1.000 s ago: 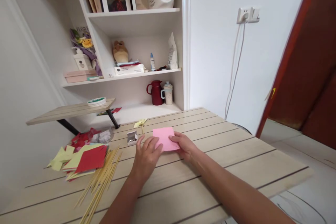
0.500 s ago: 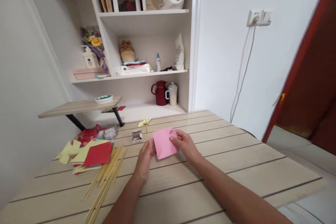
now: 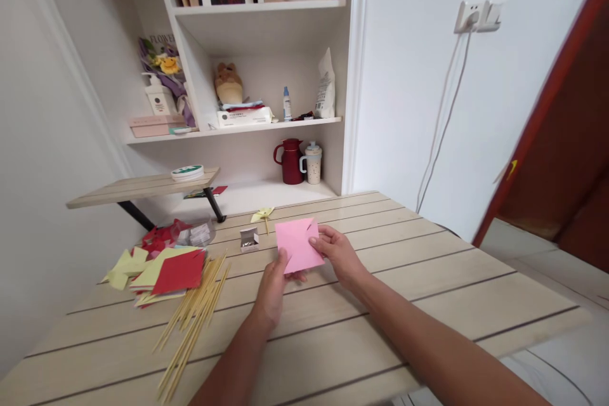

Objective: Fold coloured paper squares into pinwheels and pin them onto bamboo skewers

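A pink paper square (image 3: 295,242) with cuts running in from its corners is held up just above the wooden table (image 3: 428,292). My left hand (image 3: 275,285) pinches its lower left edge, thumb on top. My right hand (image 3: 335,252) grips its right side, fingers closed on the paper. Both hands hold the sheet tilted toward me.
A bundle of thin wooden sticks (image 3: 193,323) lies at the left front. Beside it sits a pile of red and yellow paper squares (image 3: 162,269). A small open box (image 3: 248,239) and a yellow folded paper piece (image 3: 262,214) lie behind the pink sheet. Shelves (image 3: 257,124) stand at the back.
The pink square was flat on the table under both hands; now both hands have lifted it off the surface and hold it tilted. The camera view shifted slightly.
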{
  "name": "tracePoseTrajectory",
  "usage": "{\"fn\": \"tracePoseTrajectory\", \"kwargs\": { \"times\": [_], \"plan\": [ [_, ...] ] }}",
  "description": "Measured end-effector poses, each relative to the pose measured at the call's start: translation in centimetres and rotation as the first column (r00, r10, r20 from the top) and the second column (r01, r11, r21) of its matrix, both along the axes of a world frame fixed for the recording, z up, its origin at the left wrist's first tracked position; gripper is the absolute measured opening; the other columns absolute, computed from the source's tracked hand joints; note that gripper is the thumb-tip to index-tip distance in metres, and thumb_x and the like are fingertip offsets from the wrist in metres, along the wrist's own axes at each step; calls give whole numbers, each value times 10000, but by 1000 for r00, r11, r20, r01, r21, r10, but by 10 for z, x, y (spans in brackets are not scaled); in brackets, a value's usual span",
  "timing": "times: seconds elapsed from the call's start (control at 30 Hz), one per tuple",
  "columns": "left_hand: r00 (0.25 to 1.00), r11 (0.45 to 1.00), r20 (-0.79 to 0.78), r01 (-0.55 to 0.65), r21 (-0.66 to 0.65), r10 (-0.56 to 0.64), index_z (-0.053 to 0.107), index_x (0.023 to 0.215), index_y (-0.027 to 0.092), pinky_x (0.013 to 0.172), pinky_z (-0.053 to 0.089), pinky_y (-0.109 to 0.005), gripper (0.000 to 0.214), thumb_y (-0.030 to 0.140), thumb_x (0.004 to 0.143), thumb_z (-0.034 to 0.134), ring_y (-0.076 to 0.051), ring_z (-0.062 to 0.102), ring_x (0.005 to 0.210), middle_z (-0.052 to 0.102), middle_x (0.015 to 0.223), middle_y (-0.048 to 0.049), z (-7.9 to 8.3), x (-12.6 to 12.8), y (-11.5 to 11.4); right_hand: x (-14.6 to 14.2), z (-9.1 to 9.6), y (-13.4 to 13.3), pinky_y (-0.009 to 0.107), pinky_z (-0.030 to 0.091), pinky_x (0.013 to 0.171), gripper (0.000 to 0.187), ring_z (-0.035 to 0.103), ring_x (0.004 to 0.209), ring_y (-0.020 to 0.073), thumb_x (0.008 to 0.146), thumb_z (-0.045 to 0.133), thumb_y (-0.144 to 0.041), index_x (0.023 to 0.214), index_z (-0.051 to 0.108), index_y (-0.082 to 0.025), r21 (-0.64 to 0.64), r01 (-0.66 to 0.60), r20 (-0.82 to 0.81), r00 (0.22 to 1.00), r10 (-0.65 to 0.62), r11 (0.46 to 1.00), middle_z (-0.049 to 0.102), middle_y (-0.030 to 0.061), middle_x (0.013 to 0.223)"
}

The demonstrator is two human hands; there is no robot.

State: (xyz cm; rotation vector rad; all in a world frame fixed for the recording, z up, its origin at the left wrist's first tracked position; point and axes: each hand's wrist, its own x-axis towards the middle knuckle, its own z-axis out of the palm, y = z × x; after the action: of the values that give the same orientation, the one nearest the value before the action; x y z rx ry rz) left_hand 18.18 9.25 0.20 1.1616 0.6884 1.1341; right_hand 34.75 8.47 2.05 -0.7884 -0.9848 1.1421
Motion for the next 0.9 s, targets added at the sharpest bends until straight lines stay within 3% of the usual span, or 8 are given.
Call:
{"fn": "tracePoseTrajectory", "kwargs": {
  "times": [0.1,0.27,0.37,0.6,0.77,0.9],
  "plan": [
    [998,999,53,29,-24,-28,755,981,147,696,494,-343,623,711,820,545,-219,657,735,762,944,-127,1,0,1,6,0,2,291,458,621,416,643,654,186,648,858,-405,951,701,-168,-1,56,-3,998,-56,998,764,54,815],
    [995,997,91,51,-50,-46,732,1106,157,884,476,-362,594,663,843,566,-260,658,1023,734,1155,-136,2,-1,3,11,0,3,295,458,627,434,638,654,185,606,878,-399,936,712,-170,-25,70,27,997,-69,997,755,44,778],
    [993,997,110,57,-57,-50,716,1152,155,931,462,-370,577,628,842,599,-269,645,1082,719,1199,-135,2,-1,3,9,1,3,293,452,615,449,634,636,183,586,887,-399,926,710,-165,-33,59,34,998,-58,998,750,44,755],
    [997,997,78,6,-77,0,743,1079,152,855,473,-344,548,617,801,661,-247,673,957,754,1072,-129,3,-4,2,9,-2,3,288,447,611,411,631,641,180,618,868,-396,924,716,-167,-29,41,59,997,-40,999,746,42,761],
    [998,997,10,-66,-39,67,773,936,140,801,468,-291,416,453,670,839,-192,661,828,765,949,-99,1,-8,5,10,-4,5,296,438,620,398,632,673,190,633,856,-417,915,731,-165,-13,14,87,996,-13,1000,750,53,807],
    [988,987,8,-157,-28,157,772,898,138,807,475,-301,387,403,631,864,-187,658,796,762,889,-83,-6,-8,10,10,-2,2,292,422,620,445,606,634,173,656,848,-414,1002,717,-168,-23,7,119,993,-5,1000,726,28,734]
  ]
}}
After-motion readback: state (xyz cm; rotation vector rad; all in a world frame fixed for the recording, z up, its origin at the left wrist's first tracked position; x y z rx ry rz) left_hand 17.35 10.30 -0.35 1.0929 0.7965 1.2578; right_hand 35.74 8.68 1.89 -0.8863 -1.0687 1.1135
